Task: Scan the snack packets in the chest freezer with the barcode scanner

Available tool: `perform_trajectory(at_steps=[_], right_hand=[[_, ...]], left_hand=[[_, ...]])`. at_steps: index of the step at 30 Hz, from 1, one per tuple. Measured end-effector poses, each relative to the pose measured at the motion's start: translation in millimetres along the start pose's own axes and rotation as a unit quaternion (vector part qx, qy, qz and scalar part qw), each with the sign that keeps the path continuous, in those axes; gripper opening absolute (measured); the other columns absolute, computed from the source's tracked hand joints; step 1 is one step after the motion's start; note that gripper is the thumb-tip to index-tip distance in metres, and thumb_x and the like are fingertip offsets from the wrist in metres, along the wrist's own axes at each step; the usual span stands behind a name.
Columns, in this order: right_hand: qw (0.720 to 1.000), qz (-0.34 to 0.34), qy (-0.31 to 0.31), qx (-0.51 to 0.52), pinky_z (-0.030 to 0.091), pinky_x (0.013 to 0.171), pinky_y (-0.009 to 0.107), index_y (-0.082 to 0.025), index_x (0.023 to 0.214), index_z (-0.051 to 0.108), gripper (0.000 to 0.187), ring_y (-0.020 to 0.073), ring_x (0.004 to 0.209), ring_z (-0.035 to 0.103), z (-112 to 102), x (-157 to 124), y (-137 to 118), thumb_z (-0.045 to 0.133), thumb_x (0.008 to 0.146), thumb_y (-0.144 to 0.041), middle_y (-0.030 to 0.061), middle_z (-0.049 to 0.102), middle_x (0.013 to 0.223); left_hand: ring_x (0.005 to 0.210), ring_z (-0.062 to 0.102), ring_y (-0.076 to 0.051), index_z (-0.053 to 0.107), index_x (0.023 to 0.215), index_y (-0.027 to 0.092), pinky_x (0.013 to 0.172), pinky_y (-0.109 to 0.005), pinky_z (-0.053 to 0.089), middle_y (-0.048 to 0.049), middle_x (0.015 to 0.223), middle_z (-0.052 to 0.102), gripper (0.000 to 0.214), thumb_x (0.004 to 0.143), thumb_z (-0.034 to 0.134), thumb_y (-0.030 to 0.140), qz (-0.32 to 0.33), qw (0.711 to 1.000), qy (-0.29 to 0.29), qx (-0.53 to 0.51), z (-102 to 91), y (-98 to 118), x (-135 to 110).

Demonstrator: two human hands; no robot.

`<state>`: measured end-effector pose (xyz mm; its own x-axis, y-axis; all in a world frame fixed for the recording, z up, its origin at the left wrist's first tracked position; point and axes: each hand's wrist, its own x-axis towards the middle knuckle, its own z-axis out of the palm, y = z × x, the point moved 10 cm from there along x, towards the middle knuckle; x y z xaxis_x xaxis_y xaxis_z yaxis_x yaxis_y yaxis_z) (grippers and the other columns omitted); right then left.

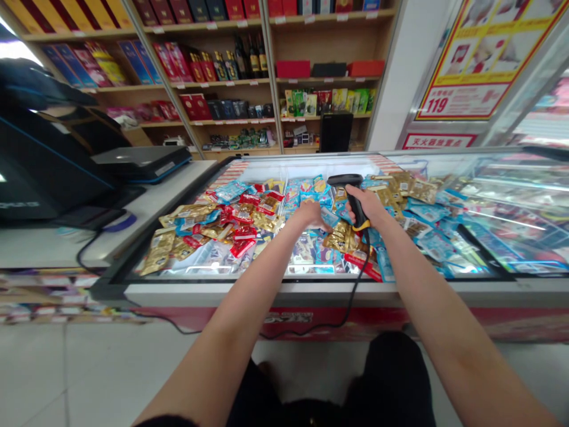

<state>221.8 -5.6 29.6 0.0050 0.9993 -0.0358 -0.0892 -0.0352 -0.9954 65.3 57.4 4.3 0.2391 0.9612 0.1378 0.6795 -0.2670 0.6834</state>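
Well, the right hand (367, 206) is closed firmly around a black barcode scanner (352, 198), above packets (262, 220) in a freezer (311, 289); the left hand (309, 214), loosely curled, seemingly empty, sits at its nine o'clock.

Chest freezer (284, 290) w/ glass top: red & gold snack pkts (222, 222) heaped left end, blue pkts (427, 216) toward right end.

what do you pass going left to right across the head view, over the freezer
closed laptop → red and gold snack packets → left hand → right hand gripping a barcode scanner → blue snack packets → glass freezer lid
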Motion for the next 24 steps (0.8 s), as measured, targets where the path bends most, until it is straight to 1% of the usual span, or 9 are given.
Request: perform_trajectory(at_steps=[2,4,6,8,12,15,17,20,24], right_hand=[[1.0,0.0,0.017,0.012,0.044,0.028,0.024,-0.02,0.075,0.053,0.031,0.013,0.031,0.05,-4,1,0,0.064,0.09,-0.044,-0.0006,0.057,0.047],[0.999,0.005,0.03,0.031,0.044,0.029,0.024,-0.02,0.077,0.053,0.03,0.0128,0.032,0.05,-7,3,2,0.064,0.09,-0.045,-0.0011,0.057,0.049],[0.998,0.018,0.04,0.045,0.044,0.03,0.023,-0.02,0.079,0.053,0.031,0.0123,0.033,0.051,-9,5,5,0.063,0.09,-0.047,-0.0015,0.058,0.05],[0.997,0.029,0.042,0.055,0.044,0.031,0.023,-0.02,0.081,0.053,0.03,0.0122,0.033,0.051,-9,5,6,0.061,0.091,-0.047,-0.0017,0.058,0.05],[0.994,0.04,0.02,0.096,0.045,0.033,0.024,-0.02,0.083,0.054,0.026,0.0131,0.035,0.051,-3,0,4,0.05,0.095,-0.043,-0.0009,0.058,0.052],[0.99,0.046,-0.027,0.134,0.048,0.036,0.026,-0.019,0.086,0.055,0.027,0.0147,0.038,0.054,8,-5,1,0.043,0.098,-0.04,0.001,0.06,0.055],[0.988,0.044,-0.048,0.141,0.05,0.039,0.027,-0.019,0.087,0.056,0.027,0.0155,0.04,0.056,13,-7,1,0.044,0.098,-0.04,0.0015,0.061,0.056],[0.988,0.041,-0.057,0.136,0.051,0.039,0.027,-0.018,0.087,0.057,0.027,0.0155,0.041,0.058,16,-7,2,0.049,0.098,-0.042,0.0012,0.061,0.056],[0.987,0.036,-0.072,0.14,0.051,0.038,0.026,-0.018,0.088,0.057,0.032,0.0147,0.041,0.058,20,-7,1,0.05,0.098,-0.048,0.0017,0.064,0.059]], left_hand=[[0.113,0.06,-0.043,0.052,0.067,0.023,0.097,-0.049,0.046,-0.0127,0.088,0.069,0.06,0.025,0.095,0.03,-0.025,0.999,0.025,-0.011,-7.2,-1,6],[0.106,0.064,-0.039,0.053,0.071,0.023,0.095,-0.046,0.047,-0.0089,0.085,0.069,0.056,0.031,0.091,0.019,-0.036,0.995,0.076,-0.046,-19.6,-2,11],[0.103,0.065,-0.035,0.056,0.074,0.023,0.094,-0.043,0.048,-0.0058,0.084,0.068,0.046,0.041,0.086,0.016,-0.032,0.987,0.125,-0.094,-29.7,-5,16],[0.098,0.066,-0.031,0.057,0.072,0.022,0.092,-0.041,0.049,-0.0032,0.079,0.067,0.031,0.051,0.079,0.016,-0.033,0.979,0.146,-0.138,-31.9,-12,19],[0.08,0.066,-0.025,0.06,0.071,0.02,0.083,-0.039,0.051,-0.0009,0.068,0.063,0.015,0.06,0.07,0.016,-0.031,0.97,0.153,-0.187,-27.3,-25,23],[0.073,0.064,-0.022,0.065,0.081,0.019,0.078,-0.037,0.052,-0.0011,0.07,0.065,0.019,0.062,0.071,0.021,-0.018,0.961,0.154,-0.227,-25.3,-29,24],[0.075,0.065,-0.022,0.066,0.083,0.018,0.078,-0.036,0.051,-0.0023,0.074,0.068,0.021,0.063,0.071,0.022,-0.011,0.96,0.163,-0.226,-27.0,-29,24],[0.083,0.066,-0.021,0.066,0.083,0.017,0.083,-0.034,0.05,-0.004,0.083,0.07,0.02,0.064,0.071,0.022,0.006,0.966,0.176,-0.191,-31.6,-23,23],[0.087,0.065,-0.02,0.065,0.085,0.016,0.084,-0.032,0.049,-0.0035,0.087,0.071,0.019,0.068,0.07,0.023,0.007,0.972,0.165,-0.166,-32.1,-18,22]])
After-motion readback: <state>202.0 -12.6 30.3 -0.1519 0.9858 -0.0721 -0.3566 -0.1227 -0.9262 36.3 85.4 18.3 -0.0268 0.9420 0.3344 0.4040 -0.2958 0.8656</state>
